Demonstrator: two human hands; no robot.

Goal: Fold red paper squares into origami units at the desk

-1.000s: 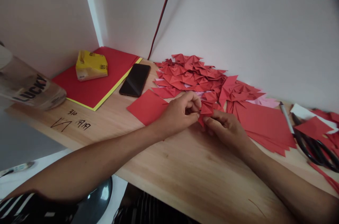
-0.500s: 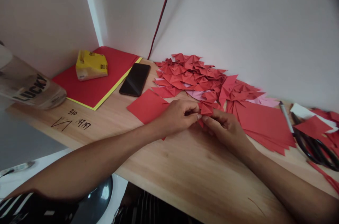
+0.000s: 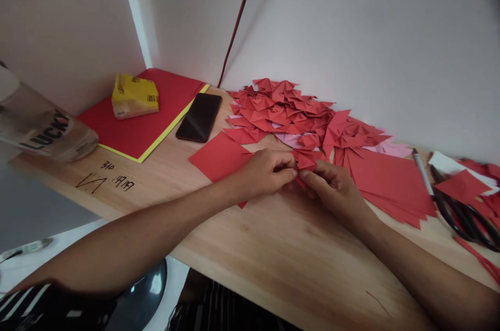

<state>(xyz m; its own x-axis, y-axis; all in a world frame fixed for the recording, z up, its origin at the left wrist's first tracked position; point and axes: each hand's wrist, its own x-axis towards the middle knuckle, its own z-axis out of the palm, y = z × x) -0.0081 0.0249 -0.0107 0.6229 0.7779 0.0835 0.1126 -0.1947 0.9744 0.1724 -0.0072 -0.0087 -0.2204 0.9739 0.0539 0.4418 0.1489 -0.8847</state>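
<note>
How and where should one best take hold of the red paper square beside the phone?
The red paper square is probably best pinched at its exposed left corner, coming from the left: it lies flat on the table, and the left hand and wrist hide its right part.

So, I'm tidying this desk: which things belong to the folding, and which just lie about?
Likely folding:
- held folded red paper piece
- heap of pointed red paper shapes
- stacked flat red paper sheets

Likely lying about:
- rectangular black phone
- crumpled yellow packet
- clear LUCKY-printed bottle
</note>
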